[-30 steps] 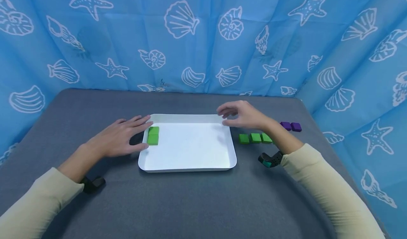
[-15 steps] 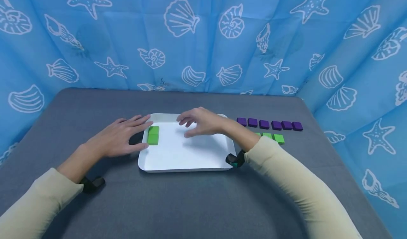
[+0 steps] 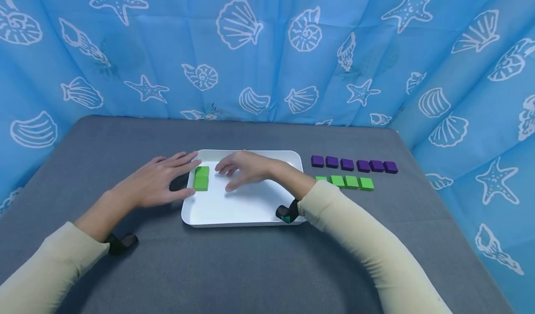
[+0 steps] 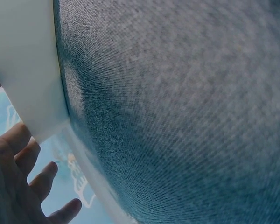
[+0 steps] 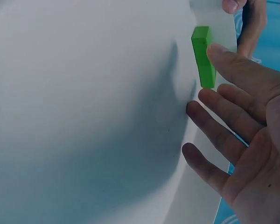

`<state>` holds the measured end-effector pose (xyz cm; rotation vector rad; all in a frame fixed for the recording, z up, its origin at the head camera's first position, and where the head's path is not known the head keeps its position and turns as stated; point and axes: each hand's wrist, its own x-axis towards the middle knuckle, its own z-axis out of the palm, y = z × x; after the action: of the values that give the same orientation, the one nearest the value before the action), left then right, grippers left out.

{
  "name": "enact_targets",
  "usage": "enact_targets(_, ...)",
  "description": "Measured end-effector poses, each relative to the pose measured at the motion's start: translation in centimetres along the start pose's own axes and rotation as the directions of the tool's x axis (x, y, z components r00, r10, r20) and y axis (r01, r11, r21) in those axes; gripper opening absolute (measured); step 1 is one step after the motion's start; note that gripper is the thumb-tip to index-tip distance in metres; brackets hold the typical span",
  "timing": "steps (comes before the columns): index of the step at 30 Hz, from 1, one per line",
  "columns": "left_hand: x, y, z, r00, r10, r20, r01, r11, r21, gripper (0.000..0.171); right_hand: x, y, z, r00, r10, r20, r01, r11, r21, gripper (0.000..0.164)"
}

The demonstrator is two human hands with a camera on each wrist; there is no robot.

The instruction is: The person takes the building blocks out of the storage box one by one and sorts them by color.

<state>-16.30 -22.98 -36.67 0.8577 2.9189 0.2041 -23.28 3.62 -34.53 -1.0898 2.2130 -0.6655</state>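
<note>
My left hand (image 3: pixel 163 179) rests with spread fingers at the left rim of a white tray (image 3: pixel 246 214). Two green blocks (image 3: pixel 201 183) sit end to end inside the tray along its left wall. Over the tray's middle hovers my right hand (image 3: pixel 248 165), its fingers loosely bent and nothing between them, a little right of those blocks. In the right wrist view, the thumb overlaps the green blocks (image 5: pixel 204 58) and the palm is bare. Fingers of the left hand (image 4: pixel 23 172) spread beside the tray's wall (image 4: pixel 30 70) in the left wrist view.
Right of the tray, a row of several purple blocks (image 3: pixel 347 164) lies on the grey cloth-covered table (image 3: pixel 251 267). A row of several green blocks (image 3: pixel 351 182) lies nearer, partly hidden by the right sleeve. A blue shell-print curtain (image 3: pixel 267 49) hangs behind the table.
My right hand has moved left from the tray's right end to its middle, uncovering the purple row and parts of the green row. The left hand and the two blocks in the tray have not moved.
</note>
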Motion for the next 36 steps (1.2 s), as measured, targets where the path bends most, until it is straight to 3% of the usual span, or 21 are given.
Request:
enact_targets(12,-0.2,-0.1,0.0,1.000,0.003,-0.018,-0.004,1.000,-0.025,0.080,1.6,-1.8,0.9,0.999,-0.020,0.026,0.024,0.988,-0.151,0.056)
enact_targets(27,-0.2,0.2,0.0,1.000,0.010,-0.017,-0.010,1.000,-0.012,0.079,2.0,-2.6,1.1,0.999,-0.021,0.033,0.028,0.972,-0.233,0.050)
enact_targets(36,0.0,0.0,0.3,1.000,0.012,-0.028,-0.012,1.000,-0.011,0.079,2.5,-3.2,1.6,0.998,-0.063,0.002,0.061,0.959,-0.275,0.044)
